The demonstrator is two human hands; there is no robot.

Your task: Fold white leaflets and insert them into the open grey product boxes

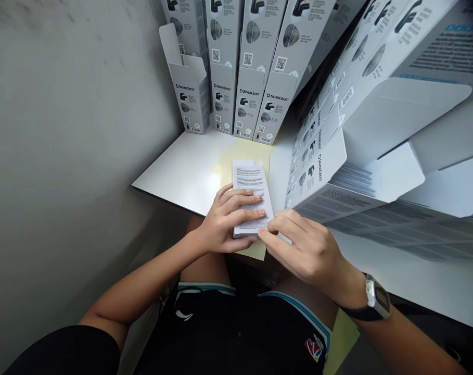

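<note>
A narrow white stack of printed leaflets [252, 179], covered in small text, lies in front of me over a pale yellow sheet [255, 252]. Across its top rests my left hand [226, 219], fingers stretched and slightly apart, the thumb along the stack's near edge. At the near right corner, my right hand [308, 252] is closed, with thumb and forefinger pinching the leaflet's corner. How many layers that pinch takes in is hidden. A watch is on the right wrist.
Upright SilverCrest cartons [248, 99] stand in a row at the back of the white table [177, 174]. More cartons [312, 161] line the right side, one with open flaps and papers [353, 179] inside. A grey wall [76, 130] rises at the left.
</note>
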